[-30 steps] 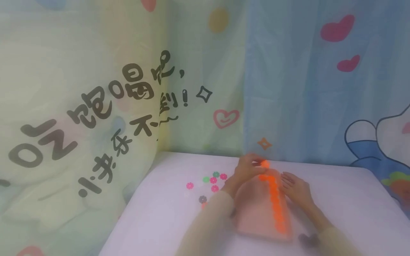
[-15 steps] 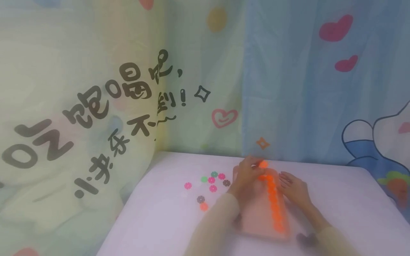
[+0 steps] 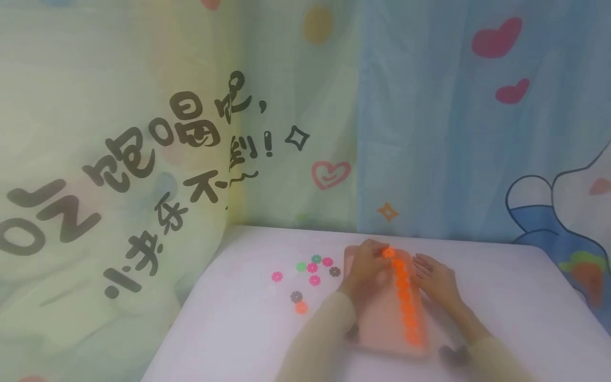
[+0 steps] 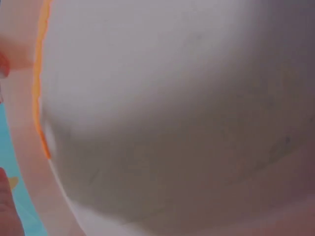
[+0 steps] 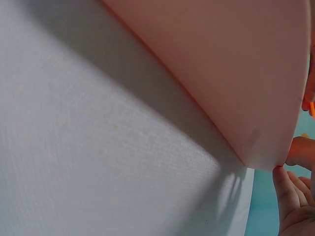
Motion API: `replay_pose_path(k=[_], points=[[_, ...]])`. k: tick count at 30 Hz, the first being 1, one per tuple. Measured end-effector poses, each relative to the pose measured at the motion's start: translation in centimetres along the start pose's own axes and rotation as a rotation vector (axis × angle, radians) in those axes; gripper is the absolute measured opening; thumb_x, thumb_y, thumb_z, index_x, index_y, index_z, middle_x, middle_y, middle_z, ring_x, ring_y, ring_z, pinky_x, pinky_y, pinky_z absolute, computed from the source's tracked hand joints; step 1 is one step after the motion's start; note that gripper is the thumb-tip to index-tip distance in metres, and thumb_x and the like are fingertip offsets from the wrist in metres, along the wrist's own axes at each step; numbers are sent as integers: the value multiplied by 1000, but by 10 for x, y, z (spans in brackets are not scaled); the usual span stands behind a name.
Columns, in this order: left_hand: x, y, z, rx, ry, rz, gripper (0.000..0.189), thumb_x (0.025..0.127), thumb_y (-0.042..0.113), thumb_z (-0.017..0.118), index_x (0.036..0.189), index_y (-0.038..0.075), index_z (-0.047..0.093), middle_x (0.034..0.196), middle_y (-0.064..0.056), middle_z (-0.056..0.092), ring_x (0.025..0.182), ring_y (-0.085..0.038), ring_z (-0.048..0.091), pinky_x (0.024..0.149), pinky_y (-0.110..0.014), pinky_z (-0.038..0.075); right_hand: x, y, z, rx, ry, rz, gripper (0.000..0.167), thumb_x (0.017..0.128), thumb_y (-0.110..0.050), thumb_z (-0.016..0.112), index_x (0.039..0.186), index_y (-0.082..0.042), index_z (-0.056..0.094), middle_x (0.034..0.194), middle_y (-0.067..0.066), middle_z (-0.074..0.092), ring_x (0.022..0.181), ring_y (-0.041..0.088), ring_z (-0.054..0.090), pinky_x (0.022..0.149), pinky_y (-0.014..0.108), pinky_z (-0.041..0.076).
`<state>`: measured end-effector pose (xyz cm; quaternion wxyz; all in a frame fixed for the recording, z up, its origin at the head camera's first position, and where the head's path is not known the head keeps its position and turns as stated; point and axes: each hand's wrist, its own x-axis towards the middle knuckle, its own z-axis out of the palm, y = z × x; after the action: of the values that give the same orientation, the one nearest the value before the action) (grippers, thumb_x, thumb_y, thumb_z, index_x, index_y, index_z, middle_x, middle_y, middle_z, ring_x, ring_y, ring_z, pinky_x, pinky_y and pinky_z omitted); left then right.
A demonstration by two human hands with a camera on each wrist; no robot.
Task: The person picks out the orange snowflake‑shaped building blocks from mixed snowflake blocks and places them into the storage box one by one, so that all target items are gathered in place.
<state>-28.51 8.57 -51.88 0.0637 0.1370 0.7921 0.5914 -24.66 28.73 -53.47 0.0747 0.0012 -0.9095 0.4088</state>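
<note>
In the head view a pink board (image 3: 382, 323) leans up from the white table, with a chain of orange flower-shaped discs (image 3: 404, 297) running down its right side. My left hand (image 3: 366, 268) lies over the board's top and pinches the uppermost orange disc. My right hand (image 3: 436, 278) is at the board's upper right edge. In the right wrist view, thumb and finger of that hand (image 5: 295, 191) pinch the board's corner (image 5: 263, 157). From the left wrist, the board's pale face (image 4: 147, 73) shows a pink border and the orange chain edge-on (image 4: 37, 93).
Several loose flower discs in pink (image 3: 312, 268), green (image 3: 302, 267), grey (image 3: 296, 297) and orange (image 3: 300, 307) lie on the white table (image 3: 229, 318) left of the board. A dark blurred thing (image 3: 453, 354) lies at its lower right. Printed curtains (image 3: 429, 132) hang behind.
My left hand has come down slightly with the top orange disc, and the chain's bent upper end now runs nearly straight. My right hand keeps its place at the edge. The head view shifted a little.
</note>
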Motion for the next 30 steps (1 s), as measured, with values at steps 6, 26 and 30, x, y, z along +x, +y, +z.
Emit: replay_pose_path(k=[6, 26, 30], points=[[9, -19, 5, 49, -6, -4, 33, 92, 26, 64, 124, 32, 57, 118, 16, 57, 108, -8, 55, 95, -36, 49, 3, 10, 2, 56, 0, -17, 54, 93, -11, 64, 139, 10, 43, 135, 29, 51, 121, 41, 53, 92, 47, 46], [26, -54, 19, 117, -54, 78, 45, 85, 10, 72, 125, 26, 62, 117, 15, 62, 106, -4, 58, 96, -32, 48, 2, 13, 3, 56, 5, -42, 54, 93, -10, 65, 138, 10, 43, 134, 29, 51, 120, 41, 54, 92, 46, 46], [23, -55, 19, 99, -59, 33, 45, 86, 13, 73, 126, 28, 60, 116, 17, 61, 105, -4, 57, 95, -32, 49, 0, 8, 1, 75, 0, -46, 53, 93, -8, 64, 138, 12, 43, 134, 30, 50, 120, 42, 53, 93, 46, 45]])
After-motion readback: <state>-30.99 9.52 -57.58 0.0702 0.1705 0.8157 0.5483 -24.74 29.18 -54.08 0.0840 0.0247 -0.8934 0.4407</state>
